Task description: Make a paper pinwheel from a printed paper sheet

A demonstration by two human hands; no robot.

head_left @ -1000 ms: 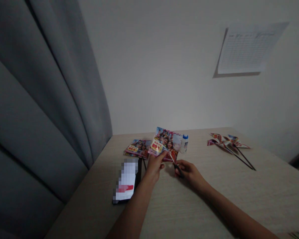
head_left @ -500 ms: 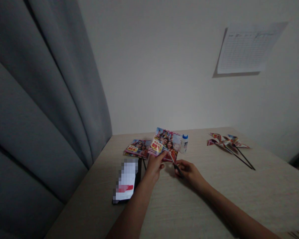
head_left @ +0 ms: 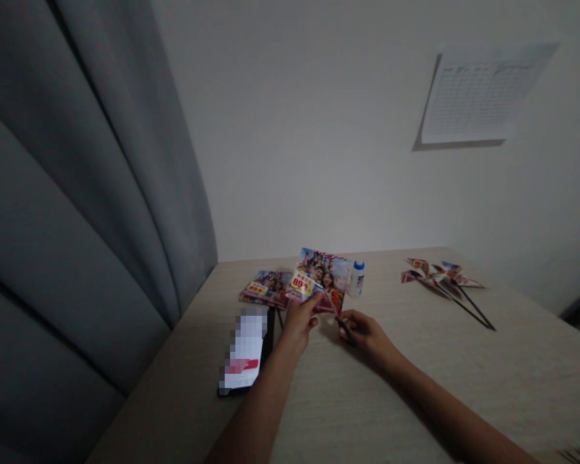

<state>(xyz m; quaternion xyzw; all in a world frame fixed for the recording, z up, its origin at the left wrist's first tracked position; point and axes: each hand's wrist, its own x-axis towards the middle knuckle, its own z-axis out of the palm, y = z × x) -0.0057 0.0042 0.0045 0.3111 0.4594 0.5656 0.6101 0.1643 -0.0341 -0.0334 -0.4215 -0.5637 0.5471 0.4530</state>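
Note:
My left hand [head_left: 300, 320] pinches the lower left edge of a colourful printed sheet [head_left: 332, 267], holding it raised above the table. In my right hand [head_left: 364, 330] are dark-handled scissors [head_left: 347, 330], whose thin blades lie across the lower part of the sheet. More printed sheets [head_left: 269, 285] lie stacked just left of the held one. Right behind it stands a white bottle with a blue cap [head_left: 358, 279]. A phone with a lit screen [head_left: 246, 351] lies left of my left forearm.
Paper pinwheels [head_left: 437, 277] with dark sticks lie on the right of the wooden table [head_left: 415, 393]. A grey curtain [head_left: 174, 193] hangs along the left side. A lined paper [head_left: 478, 96] is on the wall.
The held sheet has shifted very slightly left. Both hands have stayed nearly in place.

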